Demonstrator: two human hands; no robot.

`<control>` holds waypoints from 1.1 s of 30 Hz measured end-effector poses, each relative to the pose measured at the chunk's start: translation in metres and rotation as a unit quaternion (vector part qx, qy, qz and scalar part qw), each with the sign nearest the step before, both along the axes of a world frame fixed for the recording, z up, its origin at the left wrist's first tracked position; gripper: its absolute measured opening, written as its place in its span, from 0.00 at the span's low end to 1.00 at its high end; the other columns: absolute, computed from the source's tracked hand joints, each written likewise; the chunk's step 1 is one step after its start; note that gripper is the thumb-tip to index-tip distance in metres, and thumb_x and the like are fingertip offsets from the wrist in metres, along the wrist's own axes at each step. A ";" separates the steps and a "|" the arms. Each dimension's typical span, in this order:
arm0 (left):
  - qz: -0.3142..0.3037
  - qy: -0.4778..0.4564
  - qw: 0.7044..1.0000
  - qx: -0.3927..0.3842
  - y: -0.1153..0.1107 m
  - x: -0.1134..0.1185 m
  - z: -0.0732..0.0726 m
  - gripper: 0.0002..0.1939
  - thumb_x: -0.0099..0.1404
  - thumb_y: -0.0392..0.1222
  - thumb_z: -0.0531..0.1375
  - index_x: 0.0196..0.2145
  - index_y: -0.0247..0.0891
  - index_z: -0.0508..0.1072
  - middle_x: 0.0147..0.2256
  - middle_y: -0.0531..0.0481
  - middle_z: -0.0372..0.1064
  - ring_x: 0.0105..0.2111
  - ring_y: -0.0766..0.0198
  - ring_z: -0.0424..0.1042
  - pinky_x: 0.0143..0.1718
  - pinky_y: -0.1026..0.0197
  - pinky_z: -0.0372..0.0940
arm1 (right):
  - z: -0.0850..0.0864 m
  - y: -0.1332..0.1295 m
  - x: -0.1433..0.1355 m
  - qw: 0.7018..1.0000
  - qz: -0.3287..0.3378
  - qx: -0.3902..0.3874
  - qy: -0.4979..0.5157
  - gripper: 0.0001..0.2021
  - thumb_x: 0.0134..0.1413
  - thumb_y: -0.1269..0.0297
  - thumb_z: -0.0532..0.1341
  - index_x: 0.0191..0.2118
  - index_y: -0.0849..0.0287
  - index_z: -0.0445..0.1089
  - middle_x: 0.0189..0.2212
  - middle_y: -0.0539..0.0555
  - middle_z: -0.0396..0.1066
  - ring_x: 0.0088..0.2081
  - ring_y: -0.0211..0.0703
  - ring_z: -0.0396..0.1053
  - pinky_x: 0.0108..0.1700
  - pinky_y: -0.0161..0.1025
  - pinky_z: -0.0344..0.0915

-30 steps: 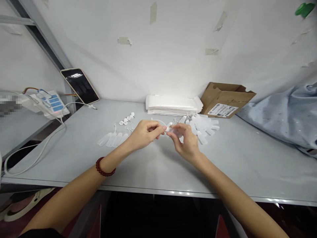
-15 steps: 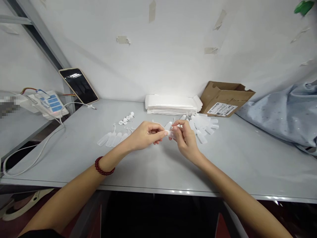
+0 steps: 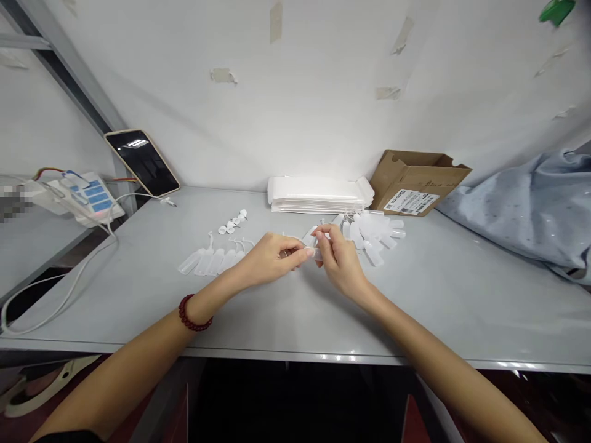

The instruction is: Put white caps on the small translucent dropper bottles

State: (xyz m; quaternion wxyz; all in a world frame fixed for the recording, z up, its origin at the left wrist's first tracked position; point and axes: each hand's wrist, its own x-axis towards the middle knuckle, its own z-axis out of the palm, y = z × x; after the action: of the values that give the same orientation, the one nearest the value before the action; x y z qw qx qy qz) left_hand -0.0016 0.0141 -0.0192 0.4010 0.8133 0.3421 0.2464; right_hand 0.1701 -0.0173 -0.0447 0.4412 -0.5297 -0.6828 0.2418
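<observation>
Over the middle of the table, my left hand [image 3: 268, 261] is closed, thumb and fingers pinching a small translucent white plastic piece [image 3: 317, 253]. My right hand [image 3: 340, 257] has its fingers curled at the other end of that piece, thumb and index finger close together. Fingers cover most of the piece. Similar flat translucent pieces [image 3: 213, 262] with thin curled tails lie in a row left of my left hand. Beyond my right hand is a loose pile of more such pieces [image 3: 376, 227]. Several small white round caps [image 3: 229, 226] lie behind the row.
A stack of flat white packets [image 3: 321, 192] lies against the wall beside an open cardboard box [image 3: 415, 181]. A phone [image 3: 143, 161] leans at the back left, near a power strip [image 3: 95, 200] and white cable [image 3: 83, 271]. Light blue cloth [image 3: 521, 212] covers the right back.
The view has shifted slightly. Both hands stay together around the small plastic piece, with my right fingers bent a little differently. The things on the table look unmoved.
</observation>
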 end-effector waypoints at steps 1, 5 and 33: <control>0.002 -0.005 0.999 -0.032 0.000 0.000 0.001 0.20 0.67 0.49 0.53 0.23 0.35 0.70 0.21 0.54 0.65 0.23 0.69 0.64 0.26 0.65 0.59 | 0.000 -0.002 -0.001 1.000 -0.006 0.019 -0.021 0.10 0.65 0.58 0.46 0.41 0.57 0.59 0.17 0.45 0.61 0.18 0.37 0.61 0.24 0.34 0.55; -0.012 -0.014 0.995 -0.101 0.001 -0.001 0.003 0.20 0.66 0.51 0.54 0.24 0.35 0.70 0.21 0.54 0.65 0.23 0.68 0.66 0.27 0.65 0.61 | -0.001 -0.004 -0.002 0.996 -0.018 0.064 -0.063 0.10 0.65 0.58 0.47 0.41 0.57 0.59 0.20 0.46 0.62 0.18 0.37 0.61 0.23 0.35 0.54; 0.013 0.029 0.977 0.211 0.023 -0.014 -0.003 0.11 0.67 0.46 0.55 0.38 0.36 0.73 0.38 0.46 0.74 0.39 0.60 0.70 0.41 0.60 0.63 | 0.013 0.013 0.013 0.942 0.067 -0.274 0.183 0.17 0.56 0.47 0.57 0.32 0.59 0.61 0.16 0.45 0.61 0.17 0.30 0.51 0.19 0.29 0.47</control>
State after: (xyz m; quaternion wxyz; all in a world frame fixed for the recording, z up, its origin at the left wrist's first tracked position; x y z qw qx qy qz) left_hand -0.0158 0.0368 -0.0222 0.2072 0.8820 0.3040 0.2945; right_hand 0.1835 -0.0041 -0.0315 0.3787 -0.5297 -0.5319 0.5414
